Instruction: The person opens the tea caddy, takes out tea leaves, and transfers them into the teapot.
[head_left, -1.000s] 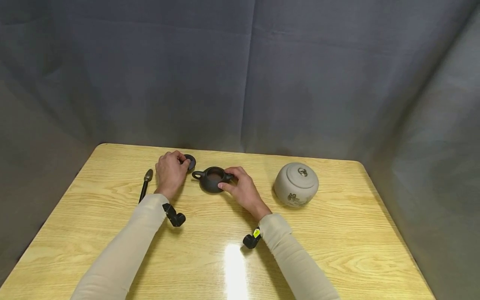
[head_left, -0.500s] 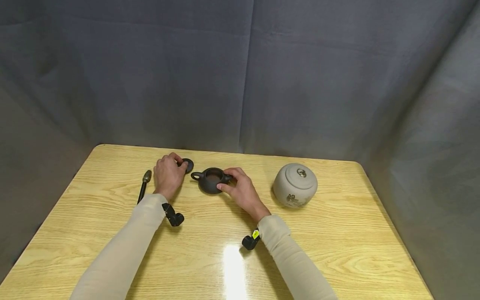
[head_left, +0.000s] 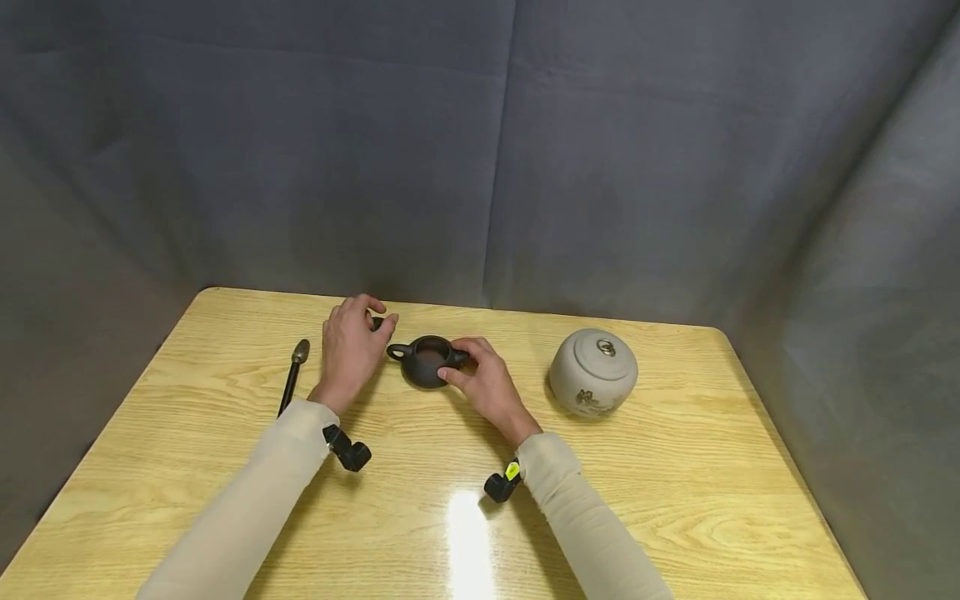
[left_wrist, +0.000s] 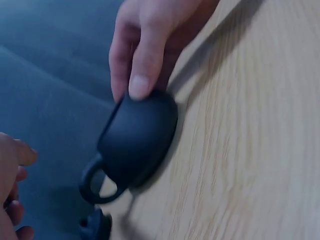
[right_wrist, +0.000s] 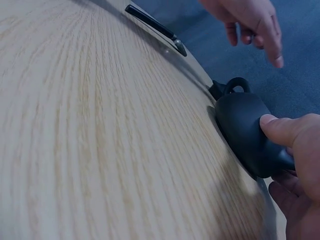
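Observation:
A small dark teapot [head_left: 424,364] without its lid stands on the table, its loop handle pointing left. My right hand [head_left: 487,379] grips it on the spout side, the thumb on the near wall, as the right wrist view shows for the hand [right_wrist: 305,155]. The teapot's round lid [left_wrist: 96,226] lies on the table just beyond the handle. My left hand [head_left: 352,346] hovers over the lid, fingers spread apart from it; the left wrist view shows a gap between the hand [left_wrist: 10,190] and the lid. In the head view the left fingers partly hide the lid [head_left: 377,323].
A pale round lidded jar [head_left: 592,372] with a metal ring on top stands to the right. Left of my left hand lies a slim black-handled tool [head_left: 293,371] with a metal spoon-like head. Grey curtains hang behind the wooden table [head_left: 675,467].
My left hand has put the lid down on the table, let go of it and lifted off slightly, its fingers opening. The right hand keeps its grip on the teapot, which stays in place.

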